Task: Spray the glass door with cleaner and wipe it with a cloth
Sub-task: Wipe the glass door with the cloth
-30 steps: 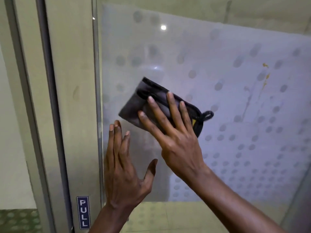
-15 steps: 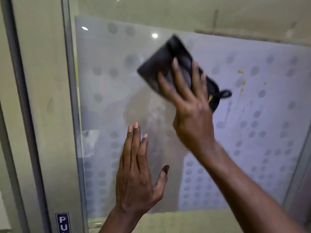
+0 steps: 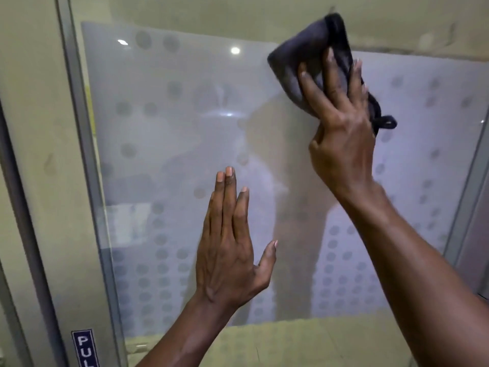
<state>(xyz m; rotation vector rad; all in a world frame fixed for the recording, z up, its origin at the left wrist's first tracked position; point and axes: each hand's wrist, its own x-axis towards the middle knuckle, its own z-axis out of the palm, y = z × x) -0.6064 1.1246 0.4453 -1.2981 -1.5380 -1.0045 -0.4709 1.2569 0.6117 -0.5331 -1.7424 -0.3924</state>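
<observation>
The glass door [image 3: 172, 154] fills the view, with a frosted film of grey dots. My right hand [image 3: 344, 133] presses a dark grey cloth [image 3: 312, 41] against the glass at the upper right, near the film's top edge. Its fingers are spread over the cloth, which is bunched, with a loop hanging at its right end. Lower down and to the left, my left hand [image 3: 227, 247] lies flat on the glass with fingers straight and together. No spray bottle is in sight.
A grey metal door frame [image 3: 79, 128] runs down the left, with a blue PULL sign [image 3: 84, 348] at its foot. Another frame edge [image 3: 465, 194] stands at the right. Ceiling lights reflect in the glass.
My right hand has swept the cloth up and to the right across the glass. The yellow marks seen earlier no longer show. My left hand stays flat on the glass.
</observation>
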